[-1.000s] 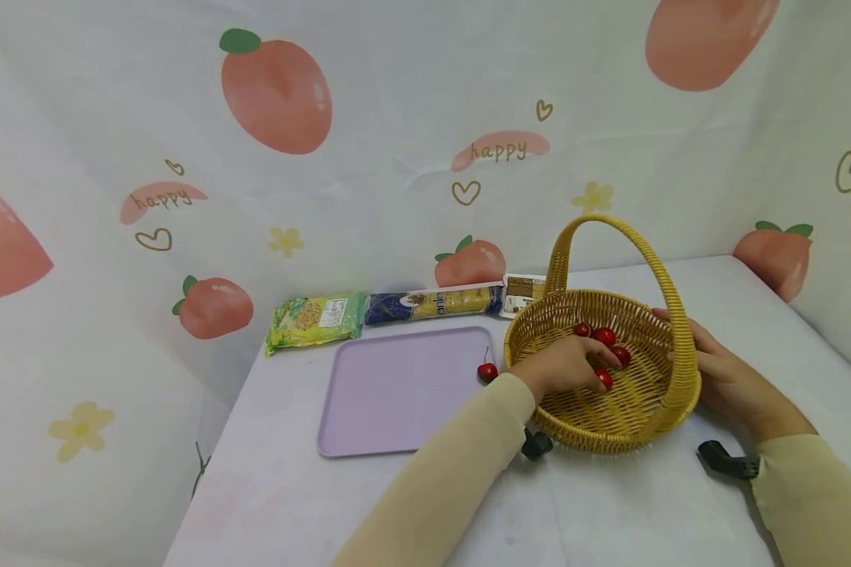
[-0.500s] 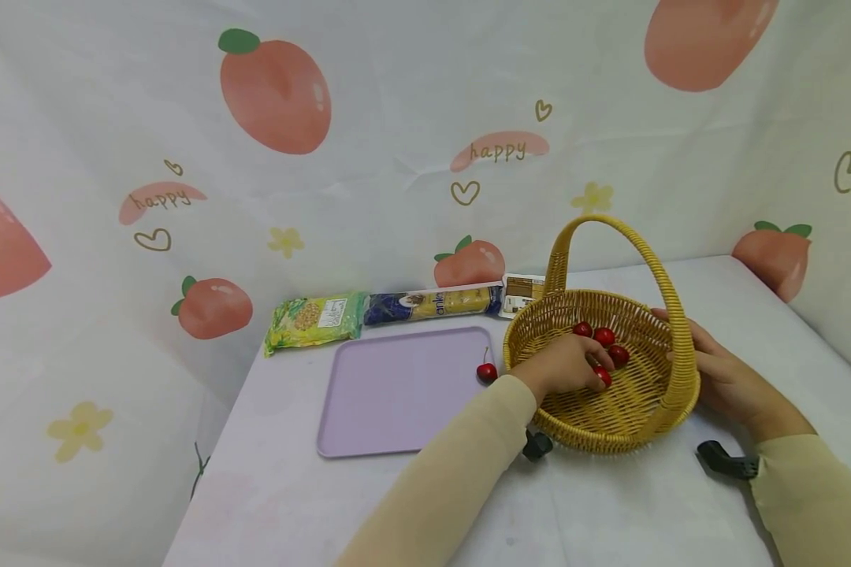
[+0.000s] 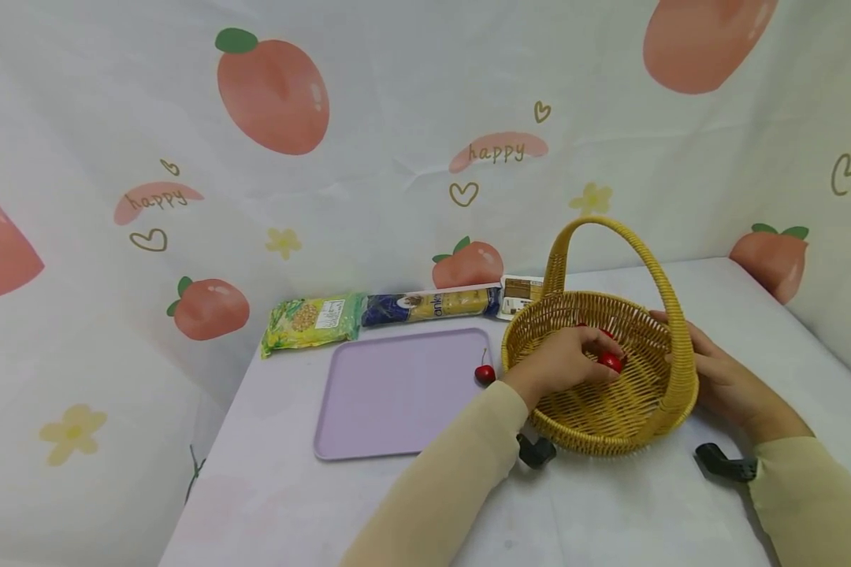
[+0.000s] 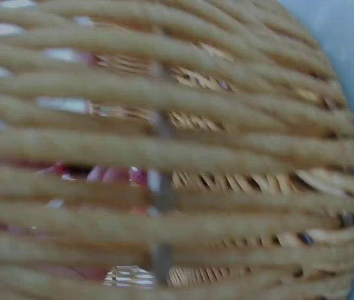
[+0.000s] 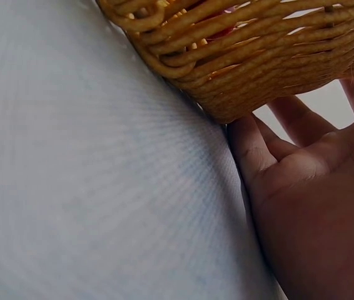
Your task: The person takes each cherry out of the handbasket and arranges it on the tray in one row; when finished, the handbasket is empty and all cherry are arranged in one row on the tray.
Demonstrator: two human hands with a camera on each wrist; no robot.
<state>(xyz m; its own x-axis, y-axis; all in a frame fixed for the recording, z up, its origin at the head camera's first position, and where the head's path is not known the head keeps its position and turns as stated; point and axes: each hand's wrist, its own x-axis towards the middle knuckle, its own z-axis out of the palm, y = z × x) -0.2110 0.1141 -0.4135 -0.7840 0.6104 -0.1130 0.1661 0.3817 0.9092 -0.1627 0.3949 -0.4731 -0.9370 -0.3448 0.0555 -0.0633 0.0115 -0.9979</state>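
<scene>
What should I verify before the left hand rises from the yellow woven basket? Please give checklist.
1. Left hand pinches a round, glossy red cherry: ok.
2. Pinch firmness: cannot tell.
3. Yellow woven basket with arched handle stands upright: ok.
4. Right hand touches basket's side: ok.
5. Beige left sleeve well clear of dark red stemmed cherry at lilac rectangular tray's right edge: not ok, very close.

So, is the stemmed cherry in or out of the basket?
Out: the stemmed cherry lies beside the basket, at the edge of the tray.
</scene>
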